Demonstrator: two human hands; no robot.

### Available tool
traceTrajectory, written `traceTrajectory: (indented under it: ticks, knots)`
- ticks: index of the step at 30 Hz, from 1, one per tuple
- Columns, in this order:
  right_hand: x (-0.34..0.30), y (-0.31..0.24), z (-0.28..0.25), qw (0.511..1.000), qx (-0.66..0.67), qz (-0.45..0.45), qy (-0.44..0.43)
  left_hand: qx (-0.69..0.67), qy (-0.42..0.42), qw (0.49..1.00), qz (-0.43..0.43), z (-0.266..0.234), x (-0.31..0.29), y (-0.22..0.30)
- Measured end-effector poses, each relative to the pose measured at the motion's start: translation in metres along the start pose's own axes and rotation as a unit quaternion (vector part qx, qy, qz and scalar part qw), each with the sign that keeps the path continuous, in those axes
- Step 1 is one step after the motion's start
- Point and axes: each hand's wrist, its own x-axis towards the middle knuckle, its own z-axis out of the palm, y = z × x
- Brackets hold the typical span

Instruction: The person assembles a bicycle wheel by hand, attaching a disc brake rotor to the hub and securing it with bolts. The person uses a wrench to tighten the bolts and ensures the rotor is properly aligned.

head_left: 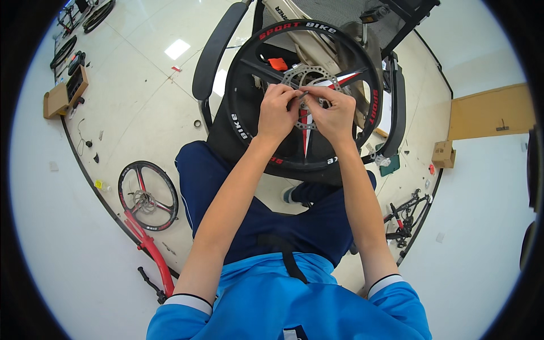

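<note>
On the pale tiled floor (pixel 141 113), a black bike wheel (pixel 306 96) leans on a chair (pixel 218 51) while the left hand (pixel 277 113) and right hand (pixel 334 116) pinch a small tool (pixel 300 97) at its brake disc (pixel 310 76)

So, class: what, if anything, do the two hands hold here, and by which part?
Both hands, left hand and right hand, pinch a thin dark tool at the brake disc of the black wheel; the exact grip cannot be told.

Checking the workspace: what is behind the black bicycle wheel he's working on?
Behind the black three-spoke bicycle wheel stands a black mesh-backed office chair; its seat is mostly covered by the wheel.
</note>
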Motion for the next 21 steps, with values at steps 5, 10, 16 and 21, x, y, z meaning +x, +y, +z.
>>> traceTrajectory:
  ticks: [5, 10, 16, 21]
  knots:
    - [0.020, -0.014, -0.027, 0.994, 0.092, 0.062, 0.016, -0.002, 0.008, 1.000, 0.001, 0.000, 0.000, 0.001]
    - [0.054, 0.008, -0.058, 0.969, -0.096, -0.028, -0.224, 0.015, 0.013, 0.999, -0.030, -0.005, -0.002, 0.004]
    - [0.071, 0.023, -0.059, 0.912, -0.191, -0.135, -0.337, 0.006, 0.013, 1.000, -0.020, -0.004, -0.003, 0.001]
    - [0.081, 0.023, -0.051, 0.894, -0.188, -0.166, -0.372, 0.004, 0.001, 1.000, -0.021, -0.007, -0.002, 0.001]
